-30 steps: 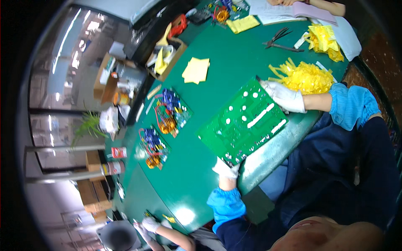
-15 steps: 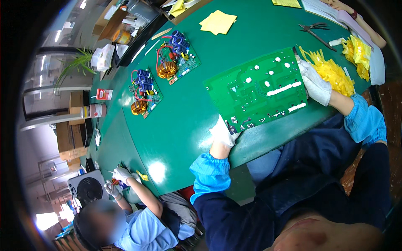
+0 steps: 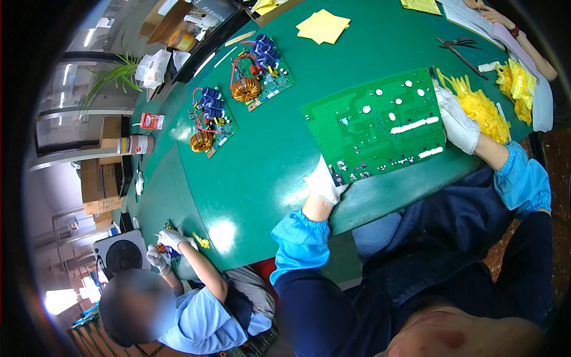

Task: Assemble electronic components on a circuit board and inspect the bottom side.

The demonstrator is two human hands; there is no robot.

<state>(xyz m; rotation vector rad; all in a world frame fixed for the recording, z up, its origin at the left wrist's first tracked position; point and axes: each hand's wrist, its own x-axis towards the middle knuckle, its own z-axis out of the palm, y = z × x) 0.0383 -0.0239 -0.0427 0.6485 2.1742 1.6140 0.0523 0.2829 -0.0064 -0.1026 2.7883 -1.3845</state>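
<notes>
The green circuit board (image 3: 375, 128) is up front, slung between two white-gloved hands over the near side of the table (image 3: 256, 160), soldered face up! Its long axis runs left to right, climbing gently toward the right end, where two white strips lie roughly along that line. Stiff, flat, moderately weighty, I'd judge; the joints look easily harmed, and gloves could slide on that smooth face, so edges and corners are the place to hold. And that's the grip: the left hand (image 3: 324, 183) pinches the near-left corner, the right hand (image 3: 459, 122) clasps the right edge, its fingers underneath hidden. Just beyond the right hand, a heap of yellow strips (image 3: 476, 110); farther out, pliers (image 3: 448, 45). Over left, two coil-laden boards (image 3: 262, 71) sit side by side, components up!
</notes>
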